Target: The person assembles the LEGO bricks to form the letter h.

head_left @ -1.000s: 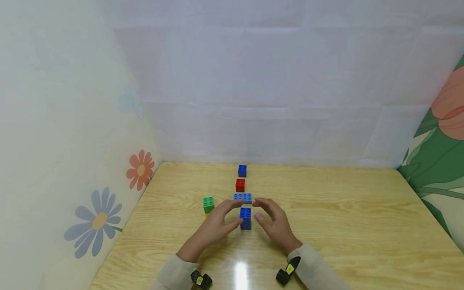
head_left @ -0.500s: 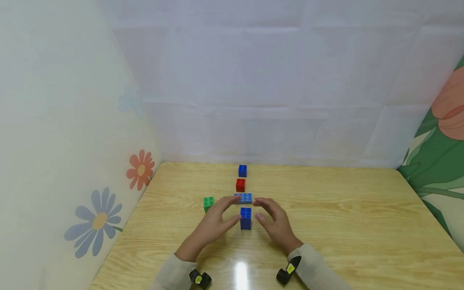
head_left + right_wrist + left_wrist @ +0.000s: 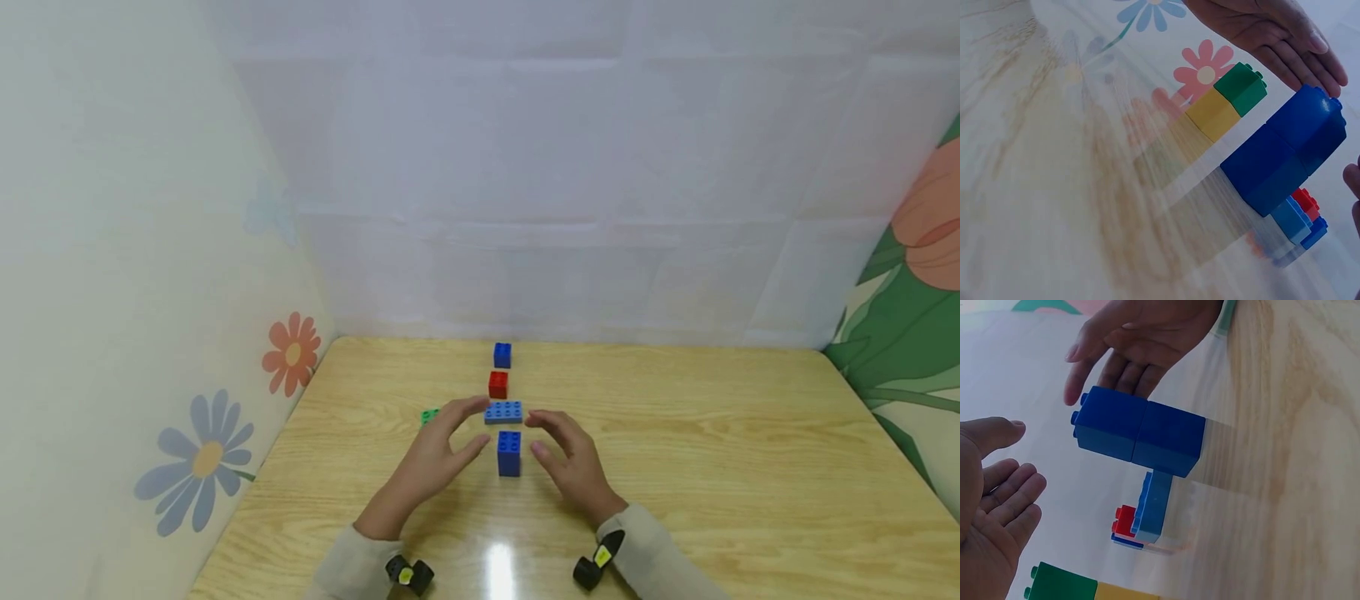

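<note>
A stack of two dark blue toy building bricks (image 3: 509, 455) stands upright on the table between both hands; the seam between them shows in the left wrist view. To its left is my left hand (image 3: 429, 460), fingers gently bent and apart from the stack, holding nothing. On the other side my right hand (image 3: 574, 463) curves towards the stack, with a small gap between its thumb and the bricks. Just behind the stack lies a wide light blue brick (image 3: 503, 412), close to the left fingertips. A green brick (image 3: 1240, 89) on a yellow brick (image 3: 1213, 115) is mostly hidden by the left hand in the head view.
Behind the light blue brick sit a red brick (image 3: 498, 385) and, farther back, a small dark blue brick (image 3: 502, 356), roughly in line. The wooden table (image 3: 712, 433) meets a white cloth backdrop (image 3: 562, 167). A flowered panel (image 3: 187, 292) bounds the left side.
My left hand has drawn left, away from the dark blue stack, and now covers more of the green brick. The right hand and the bricks have stayed put.
</note>
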`<state>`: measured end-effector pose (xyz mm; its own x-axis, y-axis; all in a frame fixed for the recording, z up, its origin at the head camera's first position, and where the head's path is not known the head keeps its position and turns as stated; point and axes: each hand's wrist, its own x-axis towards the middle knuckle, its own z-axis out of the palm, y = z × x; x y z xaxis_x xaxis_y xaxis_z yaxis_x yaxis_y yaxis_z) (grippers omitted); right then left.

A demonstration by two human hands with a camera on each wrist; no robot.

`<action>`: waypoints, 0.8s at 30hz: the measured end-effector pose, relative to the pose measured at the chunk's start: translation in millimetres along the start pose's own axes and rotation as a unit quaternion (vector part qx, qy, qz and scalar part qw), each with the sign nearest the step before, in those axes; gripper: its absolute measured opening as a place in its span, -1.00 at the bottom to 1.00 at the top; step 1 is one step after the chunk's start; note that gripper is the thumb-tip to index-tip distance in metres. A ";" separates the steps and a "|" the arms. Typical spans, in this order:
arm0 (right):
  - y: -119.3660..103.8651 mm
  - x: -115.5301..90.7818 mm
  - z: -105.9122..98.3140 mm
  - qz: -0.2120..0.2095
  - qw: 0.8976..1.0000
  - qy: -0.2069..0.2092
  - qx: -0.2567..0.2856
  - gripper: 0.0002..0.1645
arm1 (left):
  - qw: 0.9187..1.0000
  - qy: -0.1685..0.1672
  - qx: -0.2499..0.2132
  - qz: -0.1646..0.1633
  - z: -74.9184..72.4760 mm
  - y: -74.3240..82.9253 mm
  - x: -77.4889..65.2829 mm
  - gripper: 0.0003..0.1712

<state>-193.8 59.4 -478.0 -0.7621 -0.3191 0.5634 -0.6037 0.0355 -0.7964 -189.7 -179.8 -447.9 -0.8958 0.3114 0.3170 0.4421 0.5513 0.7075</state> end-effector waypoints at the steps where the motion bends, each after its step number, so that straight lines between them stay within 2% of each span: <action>1: -0.2 -0.1 -0.1 0.001 1.000 0.000 -0.001 -0.54 | 1.000 0.002 0.002 0.001 -1.2 -0.1 0.1 -0.43; 7: -0.1 -1.5 -0.1 0.003 1.000 0.001 -0.001 -0.54 | 1.000 0.010 0.018 -0.003 -11.3 -0.8 0.5 -0.42; 15: 1.2 -1.5 -0.2 0.000 1.000 -0.004 -0.001 -0.54 | 0.998 0.042 0.047 -0.012 -22.2 -5.0 1.8 -0.37; 24: 2.2 -1.4 -0.9 -0.001 1.000 -0.004 -0.004 -0.53 | 0.996 0.037 0.070 -0.049 -31.7 -11.0 2.1 -0.31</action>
<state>-194.2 60.8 -480.3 -0.7592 -0.3273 0.5626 -0.6066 0.0425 -0.7939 -197.9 -209.7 -435.0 -0.9336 0.1958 0.3000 0.3497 0.6799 0.6445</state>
